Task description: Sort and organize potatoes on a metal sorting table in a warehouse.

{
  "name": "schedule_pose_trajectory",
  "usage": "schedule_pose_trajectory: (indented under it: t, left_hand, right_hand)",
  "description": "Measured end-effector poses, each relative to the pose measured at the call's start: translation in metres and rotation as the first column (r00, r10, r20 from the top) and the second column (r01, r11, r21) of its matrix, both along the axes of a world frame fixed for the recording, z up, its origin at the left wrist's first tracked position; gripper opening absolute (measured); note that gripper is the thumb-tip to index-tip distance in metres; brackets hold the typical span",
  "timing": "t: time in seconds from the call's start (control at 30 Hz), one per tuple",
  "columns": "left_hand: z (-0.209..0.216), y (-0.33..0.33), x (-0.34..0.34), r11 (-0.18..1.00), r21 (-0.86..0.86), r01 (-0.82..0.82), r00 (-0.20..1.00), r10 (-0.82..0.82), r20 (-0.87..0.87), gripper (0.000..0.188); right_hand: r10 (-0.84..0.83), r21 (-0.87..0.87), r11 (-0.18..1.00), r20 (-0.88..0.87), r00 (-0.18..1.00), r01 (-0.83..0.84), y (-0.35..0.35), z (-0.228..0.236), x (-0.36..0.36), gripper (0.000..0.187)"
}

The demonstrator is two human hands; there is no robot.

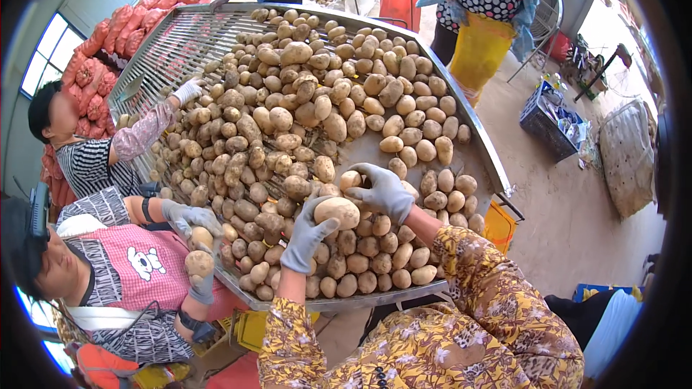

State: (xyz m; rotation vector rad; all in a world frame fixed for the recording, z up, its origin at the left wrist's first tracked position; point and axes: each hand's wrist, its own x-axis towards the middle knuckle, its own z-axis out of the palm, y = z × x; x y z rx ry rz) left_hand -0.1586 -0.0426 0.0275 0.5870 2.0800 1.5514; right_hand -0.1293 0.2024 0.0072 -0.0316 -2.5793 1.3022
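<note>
Many potatoes lie heaped over a large slatted metal sorting table. My left hand, in a grey glove, is closed on a large pale potato above the near part of the heap. Just to its right, my right hand, also gloved in grey, has its fingers curled round a smaller potato. The two hands are close together. Loose potatoes surround them on the table, and a bare patch of metal shows beyond my right hand.
Beside me on the left, a person in a pink apron holds potatoes; farther along, another's gloved hand reaches into the heap. At the far right, someone holds a yellow mesh sack. The table's metal rim runs along the right. A blue crate stands on the floor.
</note>
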Motion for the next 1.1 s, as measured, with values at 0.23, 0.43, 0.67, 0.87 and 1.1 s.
schedule_pose_trajectory:
  t: [0.23,0.43,0.67,0.87,1.1]
  left_hand:
    - [-0.003,0.002,0.105,0.280,0.729,-0.624,0.734,-0.109,0.671,0.097]
    - [-0.028,-0.065,0.159,0.055,0.708,-0.704,0.707,-0.038,0.706,0.089]
    - [-0.046,-0.199,0.303,-0.047,0.623,-0.781,0.606,0.187,0.773,0.087]
    - [-0.131,-0.332,0.399,0.469,-0.382,-0.796,0.575,0.785,-0.233,0.061]
    - [-0.014,-0.128,0.185,0.486,-0.042,-0.873,0.488,0.872,-0.047,0.033]
  right_hand:
    - [0.000,-0.831,0.473,0.333,0.943,0.294,-0.083,0.017,0.038,0.055]
    - [0.196,-0.982,0.113,0.170,0.966,0.149,-0.089,-0.025,0.018,0.048]
    - [0.170,-0.927,0.108,0.372,0.912,0.358,0.008,-0.003,0.065,0.039]
    - [0.408,0.410,0.785,0.223,0.885,-0.465,-0.025,0.044,0.064,0.045]
    - [0.423,0.460,0.746,0.230,0.876,-0.481,-0.037,0.019,0.067,0.061]
